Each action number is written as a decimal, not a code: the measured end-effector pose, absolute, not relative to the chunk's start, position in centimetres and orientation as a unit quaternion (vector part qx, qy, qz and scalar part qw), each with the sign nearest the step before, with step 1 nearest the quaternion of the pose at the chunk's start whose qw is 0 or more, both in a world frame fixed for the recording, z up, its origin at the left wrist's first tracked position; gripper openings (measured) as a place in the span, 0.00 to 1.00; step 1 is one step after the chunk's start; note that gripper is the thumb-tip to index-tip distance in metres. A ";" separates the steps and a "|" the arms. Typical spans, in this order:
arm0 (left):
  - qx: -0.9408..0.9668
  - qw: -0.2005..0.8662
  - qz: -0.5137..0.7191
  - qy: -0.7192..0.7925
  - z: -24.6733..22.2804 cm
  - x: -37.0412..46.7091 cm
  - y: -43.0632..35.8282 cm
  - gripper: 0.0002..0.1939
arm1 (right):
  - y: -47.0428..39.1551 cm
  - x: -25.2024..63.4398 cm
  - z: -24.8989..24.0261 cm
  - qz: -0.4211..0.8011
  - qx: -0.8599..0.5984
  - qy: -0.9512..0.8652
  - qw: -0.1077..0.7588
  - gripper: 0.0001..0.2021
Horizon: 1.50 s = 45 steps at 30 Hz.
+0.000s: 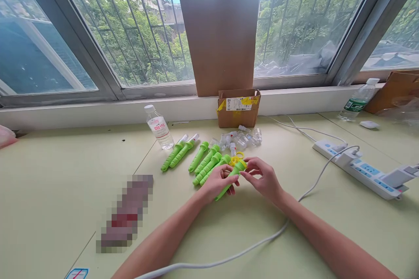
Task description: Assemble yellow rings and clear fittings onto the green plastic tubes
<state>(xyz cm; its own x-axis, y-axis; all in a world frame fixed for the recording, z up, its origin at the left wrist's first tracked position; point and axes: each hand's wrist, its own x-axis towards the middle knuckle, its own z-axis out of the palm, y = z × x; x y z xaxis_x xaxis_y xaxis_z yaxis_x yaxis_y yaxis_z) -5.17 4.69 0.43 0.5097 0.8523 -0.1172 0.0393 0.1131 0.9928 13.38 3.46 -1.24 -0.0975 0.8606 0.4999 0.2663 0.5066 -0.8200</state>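
My left hand (220, 182) is closed round a green tapered tube (230, 182), held tilted with its wide end up and to the right. At that wide end, the fingers of my right hand (261, 176) pinch a yellow ring (243, 163). More yellow rings (236, 157) lie just behind. Several green tubes (205, 167) rest side by side to the left of my left hand. Further left, two green tubes (179, 154) have clear pieces in their upper ends. Clear plastic containers (244, 140) and white-capped pieces (232, 148) are piled behind the rings.
A small cardboard box (238, 117) stands by the sill, with a brown board (224, 39) behind it. Water bottles (159, 127) stand left and right. A power strip (363, 169) lies right; its white cable (262, 243) crosses before me. A blurred dark object (126, 213) lies left.
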 end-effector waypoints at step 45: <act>0.564 0.692 0.296 0.340 1.1 -6.0 4.8 0.20 | 3.3 13.0 -0.6 0.274 -0.373 -0.708 0.534 0.09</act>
